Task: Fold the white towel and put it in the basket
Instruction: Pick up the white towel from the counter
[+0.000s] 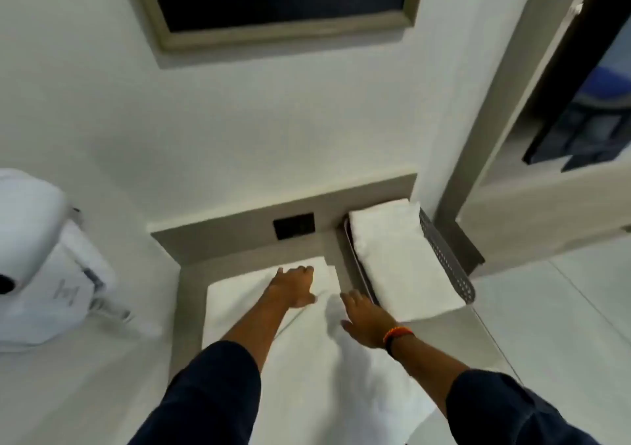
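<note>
A white towel [307, 359] lies spread over the grey counter [186, 294] below me, with a fold line running across it. My left hand [295, 285] rests flat on the towel's far end, fingers apart. Lying palm down on the towel's right side, near its far corner, my right hand [363, 320] has its fingers spread and wears a dark and orange wristband. The perforated grey basket [447, 260] stands to the right at the counter's back corner, with a folded white towel [396, 256] lying in it.
A black socket plate [293, 225] sits in the low back panel. White rolled towels and a bag [41, 267] lie at the left. A framed picture [280, 3] hangs on the wall, and a doorway opens at the right.
</note>
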